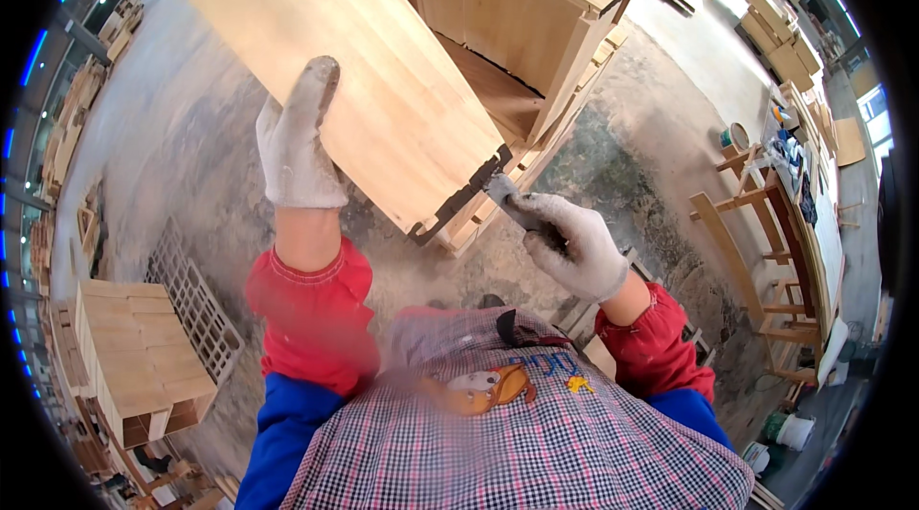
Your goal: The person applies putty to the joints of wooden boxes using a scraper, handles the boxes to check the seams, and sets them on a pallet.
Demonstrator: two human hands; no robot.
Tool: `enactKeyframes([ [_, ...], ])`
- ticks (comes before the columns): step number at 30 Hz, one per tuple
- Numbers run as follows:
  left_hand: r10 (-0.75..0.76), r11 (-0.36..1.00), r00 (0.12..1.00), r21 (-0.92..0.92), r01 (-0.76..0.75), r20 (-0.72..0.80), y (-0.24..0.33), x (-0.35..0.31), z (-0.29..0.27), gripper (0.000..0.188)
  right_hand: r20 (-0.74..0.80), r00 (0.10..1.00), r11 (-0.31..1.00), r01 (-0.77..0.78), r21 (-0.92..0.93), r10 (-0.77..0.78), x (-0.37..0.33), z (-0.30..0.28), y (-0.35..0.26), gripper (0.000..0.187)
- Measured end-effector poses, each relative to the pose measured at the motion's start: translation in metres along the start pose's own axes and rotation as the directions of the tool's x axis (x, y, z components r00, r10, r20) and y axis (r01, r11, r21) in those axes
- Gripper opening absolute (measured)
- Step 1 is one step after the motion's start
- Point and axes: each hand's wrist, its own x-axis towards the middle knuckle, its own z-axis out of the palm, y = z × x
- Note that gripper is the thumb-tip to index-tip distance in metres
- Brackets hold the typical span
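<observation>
Concrete floor and cluttered surface bore a workshop's load of timber and pails.
The grey floor, blotched with dark stains, carried a pale lattice frame at lower left, just beside a small wooden cabinet; whether the two touched was unclear. Stacked boards lined its far left, and box-like wooden pieces were piled at upper right. White buckets stood at lower right. On the right, a pale-topped surface on wooden legs held a jumble of blue and white items and something dark.
</observation>
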Motion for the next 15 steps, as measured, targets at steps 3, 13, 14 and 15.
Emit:
enactKeyframes([
  [3, -0.032, 0.998, 0.999, -0.051, 0.034, 0.031, 0.001, 0.002, -0.002, 0.031, 0.073, 0.997, 0.990, 0.027, -0.136, -0.017, -0.005, -0.010, -0.004, 0.045],
  [13, -0.068, 0.997, 0.998, -0.047, 0.068, 0.010, 0.002, 0.002, -0.003, 0.034, 0.514, 0.852, 0.862, 0.333, -0.383, -0.101, 0.031, -0.027, -0.064, 0.050],
  [14, -0.072, 0.996, 0.997, -0.048, 0.073, 0.019, 0.003, 0.001, -0.003, 0.035, 0.549, 0.832, 0.820, 0.368, -0.439, -0.079, 0.037, -0.027, -0.068, 0.049],
  [15, -0.076, 0.996, 0.997, -0.050, 0.078, 0.029, 0.003, 0.000, -0.003, 0.035, 0.581, 0.812, 0.772, 0.402, -0.491, -0.053, 0.041, -0.029, -0.071, 0.048],
])
